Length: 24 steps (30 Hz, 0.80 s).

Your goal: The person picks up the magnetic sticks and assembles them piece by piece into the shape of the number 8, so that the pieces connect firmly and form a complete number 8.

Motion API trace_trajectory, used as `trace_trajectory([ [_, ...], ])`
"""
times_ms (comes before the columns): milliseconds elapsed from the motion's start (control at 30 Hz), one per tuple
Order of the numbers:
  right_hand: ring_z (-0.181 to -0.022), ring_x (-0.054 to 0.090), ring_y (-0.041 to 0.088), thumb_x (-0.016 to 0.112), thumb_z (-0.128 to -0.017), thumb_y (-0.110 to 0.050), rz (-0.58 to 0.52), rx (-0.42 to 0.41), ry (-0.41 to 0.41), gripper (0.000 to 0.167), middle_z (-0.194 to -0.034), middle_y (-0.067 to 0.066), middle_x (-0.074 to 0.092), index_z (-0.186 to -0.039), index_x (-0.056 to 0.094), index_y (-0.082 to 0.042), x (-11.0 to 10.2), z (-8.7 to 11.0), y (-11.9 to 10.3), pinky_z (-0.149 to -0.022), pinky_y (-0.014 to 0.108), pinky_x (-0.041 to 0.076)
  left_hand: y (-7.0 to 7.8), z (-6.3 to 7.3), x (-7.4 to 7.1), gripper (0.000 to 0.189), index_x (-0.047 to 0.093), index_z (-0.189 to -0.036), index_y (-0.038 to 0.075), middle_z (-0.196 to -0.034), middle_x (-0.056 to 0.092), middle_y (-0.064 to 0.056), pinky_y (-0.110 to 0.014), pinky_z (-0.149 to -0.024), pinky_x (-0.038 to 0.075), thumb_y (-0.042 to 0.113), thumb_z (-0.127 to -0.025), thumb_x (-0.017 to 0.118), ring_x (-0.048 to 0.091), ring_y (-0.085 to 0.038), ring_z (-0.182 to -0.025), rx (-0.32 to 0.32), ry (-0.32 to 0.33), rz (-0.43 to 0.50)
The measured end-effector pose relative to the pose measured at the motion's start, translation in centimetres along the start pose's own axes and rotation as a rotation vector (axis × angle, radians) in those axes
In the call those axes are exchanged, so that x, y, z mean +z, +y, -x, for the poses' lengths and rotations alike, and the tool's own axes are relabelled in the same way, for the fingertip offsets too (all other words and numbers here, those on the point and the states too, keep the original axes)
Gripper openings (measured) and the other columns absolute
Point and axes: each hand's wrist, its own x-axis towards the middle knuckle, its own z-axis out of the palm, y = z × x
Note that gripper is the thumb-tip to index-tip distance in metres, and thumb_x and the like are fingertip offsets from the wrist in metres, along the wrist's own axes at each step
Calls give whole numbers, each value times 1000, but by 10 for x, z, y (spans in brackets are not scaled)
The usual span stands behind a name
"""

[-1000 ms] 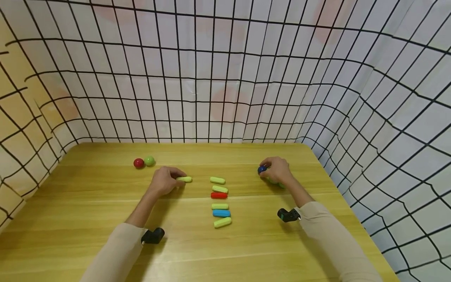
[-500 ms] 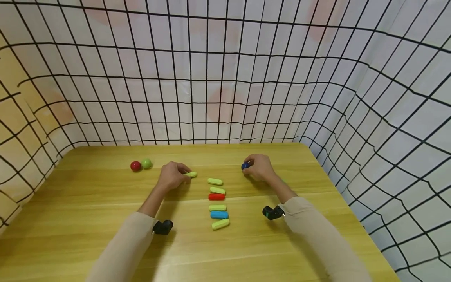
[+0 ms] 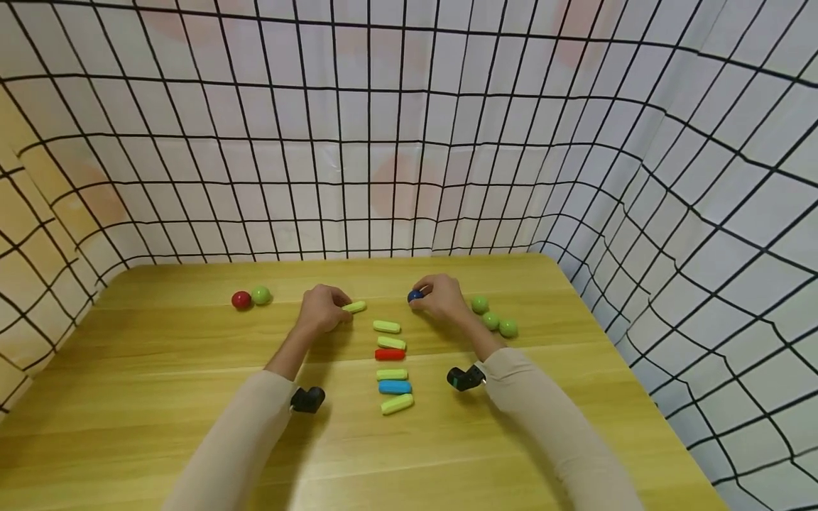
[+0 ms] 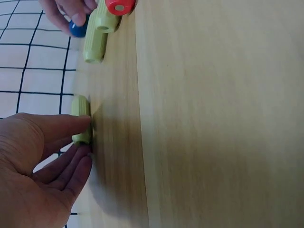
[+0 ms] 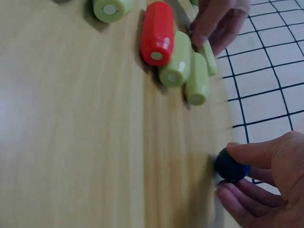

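Observation:
My left hand (image 3: pixel 322 311) pinches a light green peg (image 3: pixel 354 306) by its near end on the wooden table (image 3: pixel 160 383); the left wrist view shows the peg (image 4: pixel 80 119) between thumb and fingers (image 4: pixel 71 124). My right hand (image 3: pixel 441 298) holds a dark blue ball (image 3: pixel 415 295) at its fingertips, and the ball (image 5: pixel 231 166) touches the table in the right wrist view. Between the hands runs a column of pegs: green (image 3: pixel 386 326), green (image 3: pixel 391 343), red (image 3: pixel 389 354), green (image 3: pixel 392 374), blue (image 3: pixel 395 387), green (image 3: pixel 397 404).
A red ball (image 3: pixel 241 299) and a green ball (image 3: pixel 260 294) lie at the back left. Three green balls (image 3: pixel 491 321) sit to the right of my right hand. A grid-patterned curtain (image 3: pixel 409 142) closes in the table on three sides.
Both hands slid toward the column of pegs: the left carried the green peg rightward, the right carried the blue ball leftward, uncovering three green balls behind it.

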Motion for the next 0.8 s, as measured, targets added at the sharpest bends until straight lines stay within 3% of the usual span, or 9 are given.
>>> trace_trajectory([
  [467, -106, 68, 28, 82, -86, -20, -129, 22, 72, 31, -110, 13, 75, -114, 75, -7, 25, -1, -9, -96, 42, 54, 9, -8, 14, 21, 80, -104, 4, -108, 75, -20, -43, -86, 55, 8, -84, 80, 69, -33, -101, -27, 6, 76],
  [800, -108, 69, 29, 81, -87, -21, -142, 26, 65, 33, -112, 13, 76, -117, 75, -8, 28, -2, -15, -96, 42, 54, 14, -17, 21, 22, 80, -106, 11, -116, 74, -15, -42, -91, 52, 16, -85, 81, 64, -32, -110, -121, -39, 159],
])
